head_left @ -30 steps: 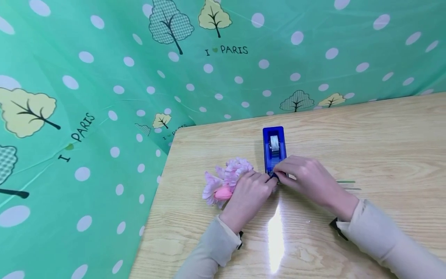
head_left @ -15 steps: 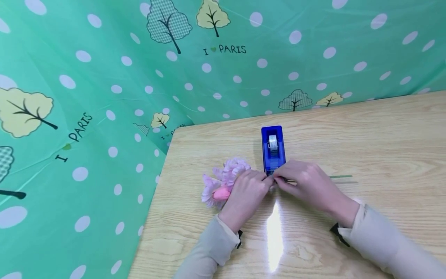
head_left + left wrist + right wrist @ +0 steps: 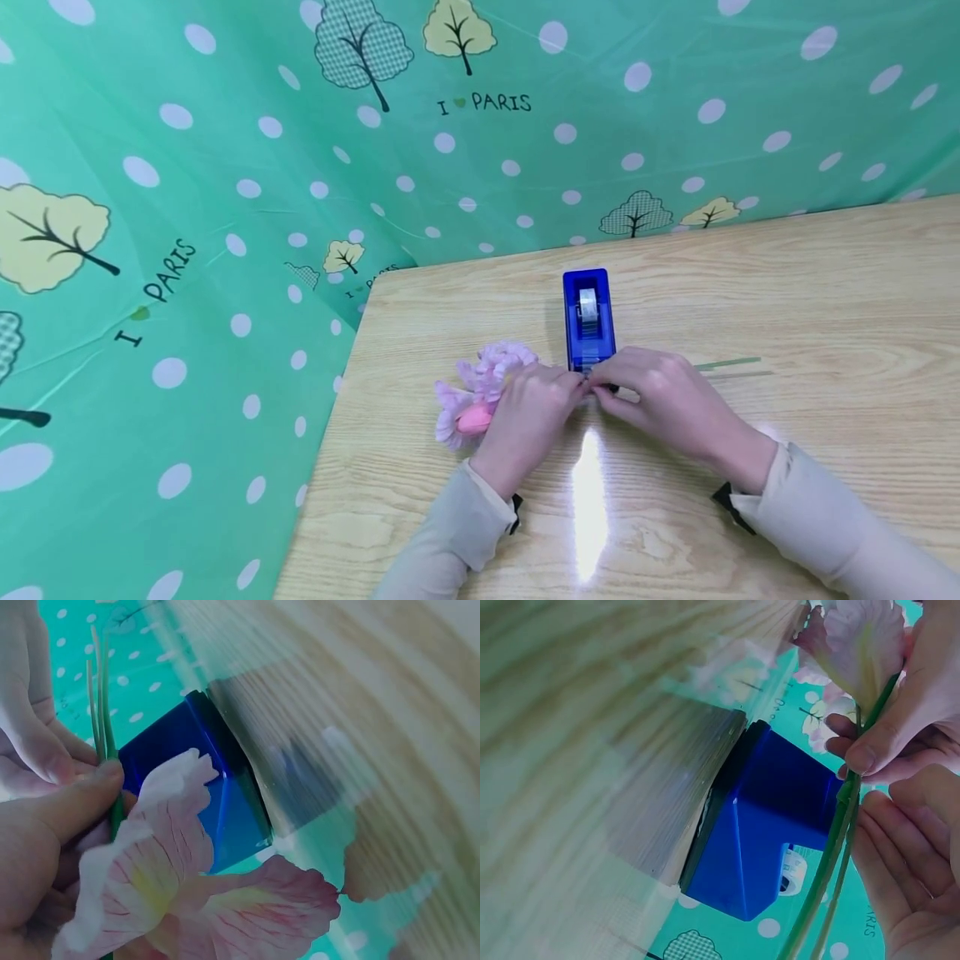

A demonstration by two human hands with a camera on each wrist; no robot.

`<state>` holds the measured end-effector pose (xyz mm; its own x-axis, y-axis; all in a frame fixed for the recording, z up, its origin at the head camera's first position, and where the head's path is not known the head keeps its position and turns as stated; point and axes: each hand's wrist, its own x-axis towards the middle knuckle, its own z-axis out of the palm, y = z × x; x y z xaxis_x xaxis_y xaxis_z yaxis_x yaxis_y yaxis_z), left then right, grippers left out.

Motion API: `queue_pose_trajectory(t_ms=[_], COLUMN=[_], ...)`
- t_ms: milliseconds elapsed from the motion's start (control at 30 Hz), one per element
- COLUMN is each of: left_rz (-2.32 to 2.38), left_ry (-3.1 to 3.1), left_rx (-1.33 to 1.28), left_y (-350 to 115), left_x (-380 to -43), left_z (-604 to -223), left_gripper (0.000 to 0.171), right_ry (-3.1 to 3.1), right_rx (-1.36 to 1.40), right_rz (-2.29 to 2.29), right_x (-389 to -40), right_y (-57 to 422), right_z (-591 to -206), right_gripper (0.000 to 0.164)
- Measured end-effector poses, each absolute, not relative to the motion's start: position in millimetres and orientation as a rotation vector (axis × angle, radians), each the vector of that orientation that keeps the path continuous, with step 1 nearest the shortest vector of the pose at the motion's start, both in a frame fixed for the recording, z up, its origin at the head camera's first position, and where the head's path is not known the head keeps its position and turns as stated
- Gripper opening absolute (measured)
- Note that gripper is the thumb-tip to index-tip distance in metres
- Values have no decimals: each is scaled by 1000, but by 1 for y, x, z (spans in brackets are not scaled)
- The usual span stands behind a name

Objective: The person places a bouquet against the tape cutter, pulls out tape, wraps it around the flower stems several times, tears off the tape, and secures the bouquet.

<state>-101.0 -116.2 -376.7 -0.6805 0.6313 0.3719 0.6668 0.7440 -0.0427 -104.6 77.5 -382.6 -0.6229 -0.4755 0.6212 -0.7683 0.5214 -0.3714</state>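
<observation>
My left hand [image 3: 528, 412] pinches a bunch of artificial flowers [image 3: 501, 367] by the green stems just below the blooms. Frilly pale pink-lilac petals spread beyond the hand, along with a smooth pink bud [image 3: 475, 418]. My right hand [image 3: 667, 400] meets the left one at the stems [image 3: 821, 870], its thumb and forefinger drawn together on them. Past the right hand the bare stem ends stick out to the right. Right behind the fingertips stands a blue tape dispenser [image 3: 590, 343] with a roll of clear tape [image 3: 588, 305]. Any tape between the fingers is hidden.
The wooden table [image 3: 825, 333] bears a bright light reflection in front of the hands. Green dotted cloth [image 3: 480, 167] with printed trees hangs behind the table and along its left side.
The stem ends right of the right hand have swung away from the person and now slant upward in the head view. Both hands stay at nearly the same spot; the dispenser stands still.
</observation>
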Motion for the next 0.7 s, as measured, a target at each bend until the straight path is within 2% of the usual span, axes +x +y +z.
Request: queue_pose_trajectory(t_ms=[500, 700], left_rz=[-366, -403], left_ry=[-2611, -2606], left_rx=[-930, -935], left_y=[-108, -108], left_x=[-100, -97], left_z=[-376, -375], left_gripper=[10, 24], right_ry=[-2296, -2313], right_rx=[1139, 1158], right_rz=[803, 772], right_x=[-103, -105], right_y=[86, 87], right_z=[-386, -386], right_gripper=[25, 25])
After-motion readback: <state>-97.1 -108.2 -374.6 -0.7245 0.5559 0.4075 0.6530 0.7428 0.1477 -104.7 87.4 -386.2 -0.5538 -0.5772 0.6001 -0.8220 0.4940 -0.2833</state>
